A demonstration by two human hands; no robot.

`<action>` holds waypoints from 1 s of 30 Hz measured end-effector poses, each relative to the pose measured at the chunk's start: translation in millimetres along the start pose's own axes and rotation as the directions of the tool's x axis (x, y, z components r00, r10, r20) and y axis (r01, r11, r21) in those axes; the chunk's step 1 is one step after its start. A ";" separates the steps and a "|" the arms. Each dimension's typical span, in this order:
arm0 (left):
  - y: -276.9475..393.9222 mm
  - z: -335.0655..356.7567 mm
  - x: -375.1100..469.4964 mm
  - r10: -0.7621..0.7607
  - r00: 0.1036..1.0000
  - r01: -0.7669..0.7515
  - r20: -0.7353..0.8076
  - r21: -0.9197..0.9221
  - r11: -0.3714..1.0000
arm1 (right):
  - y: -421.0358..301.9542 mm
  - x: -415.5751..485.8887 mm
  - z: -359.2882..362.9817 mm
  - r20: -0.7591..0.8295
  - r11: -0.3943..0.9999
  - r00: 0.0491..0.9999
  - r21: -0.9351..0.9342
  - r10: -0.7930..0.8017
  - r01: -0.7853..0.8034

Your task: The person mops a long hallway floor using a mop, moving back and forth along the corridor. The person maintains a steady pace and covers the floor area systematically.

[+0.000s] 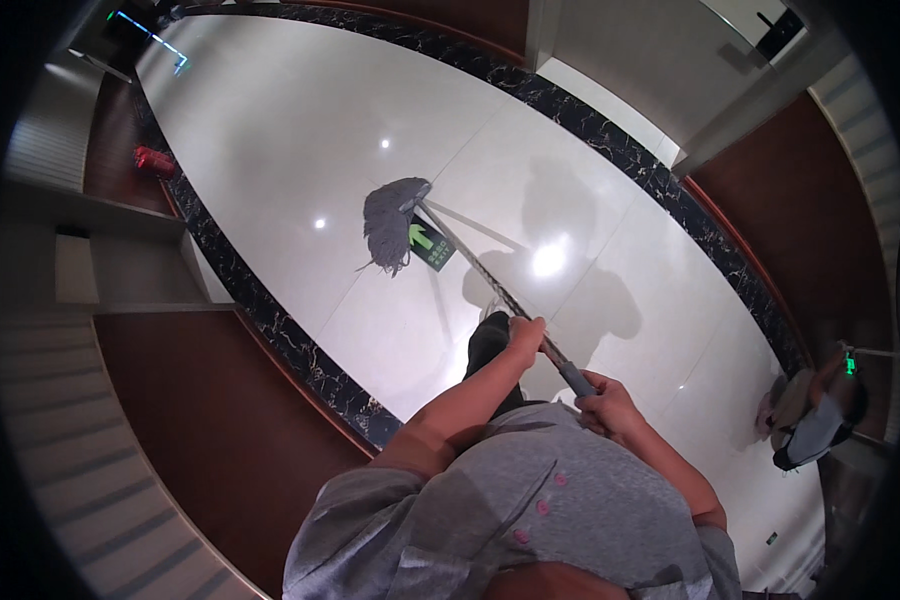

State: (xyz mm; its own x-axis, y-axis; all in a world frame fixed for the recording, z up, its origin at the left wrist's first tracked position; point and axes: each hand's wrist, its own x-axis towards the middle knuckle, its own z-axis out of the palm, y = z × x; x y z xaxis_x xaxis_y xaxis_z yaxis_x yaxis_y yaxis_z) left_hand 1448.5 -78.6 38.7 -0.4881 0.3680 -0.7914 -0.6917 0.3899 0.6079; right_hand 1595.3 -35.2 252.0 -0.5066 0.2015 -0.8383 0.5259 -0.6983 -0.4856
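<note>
A string mop crosses the middle of the view, its grey mop head (pixel 388 223) spread on the shiny tiled floor (pixel 285 127). From the head, the thin mop handle (pixel 487 277) slants back towards my body. My left hand (pixel 526 339) is wrapped around the handle's shaft, partway along it. At the handle's near end, my right hand (pixel 611 405) grips by the grey sleeve (pixel 576 379). A dark floor sign (pixel 436 251) with a green arrow and writing lies beside the mop head, which covers part of it.
Black marbled borders (pixel 592 112) run along both sides of the corridor floor. A red fire extinguisher (pixel 154 161) is by the left wall. A door (pixel 637 67) with a dark handle is at upper right. Another person (pixel 817 420) is at the right edge.
</note>
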 end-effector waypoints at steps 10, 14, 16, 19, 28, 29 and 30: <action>159.8 -23.4 112.1 -0.026 1.000 0.026 0.002 -0.013 1.000 | -132.1 113.0 59.2 0.005 0.991 0.999 0.123 -0.052 0.051; 188.4 -2.2 124.4 0.145 0.989 -0.147 -0.030 -0.097 0.984 | -163.4 127.0 52.5 -0.036 0.977 0.998 0.204 -0.052 0.058; 195.3 13.7 129.3 0.130 0.991 -0.131 -0.023 -0.043 0.990 | -173.6 127.0 40.8 -0.047 0.974 0.998 0.221 -0.041 0.050; 197.1 38.6 132.7 0.062 0.998 -0.064 0.033 0.044 0.997 | -179.2 124.1 20.8 -0.070 0.959 0.996 0.275 -0.054 0.071; 132.8 116.2 114.0 0.001 0.998 -0.016 0.065 0.229 0.973 | -159.6 72.4 -62.1 -0.055 0.943 0.998 0.331 -0.013 0.030; 124.5 128.9 110.0 0.003 0.998 -0.016 0.058 0.235 0.972 | -158.9 64.4 -78.2 -0.043 0.941 0.999 0.338 -0.008 0.022; 118.5 144.3 104.8 -0.002 0.999 -0.010 0.049 0.236 0.972 | -159.4 56.6 -95.5 -0.035 0.935 0.999 0.355 -0.001 0.013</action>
State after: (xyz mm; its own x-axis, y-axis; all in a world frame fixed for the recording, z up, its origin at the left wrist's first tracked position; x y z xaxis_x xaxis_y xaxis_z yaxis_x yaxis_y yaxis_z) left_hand 1392.2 128.1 37.1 -0.4600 0.4086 -0.7883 -0.5416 0.5744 0.6138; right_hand 1548.1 153.1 258.3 -0.4825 0.2263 -0.8462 0.2421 -0.8940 -0.3771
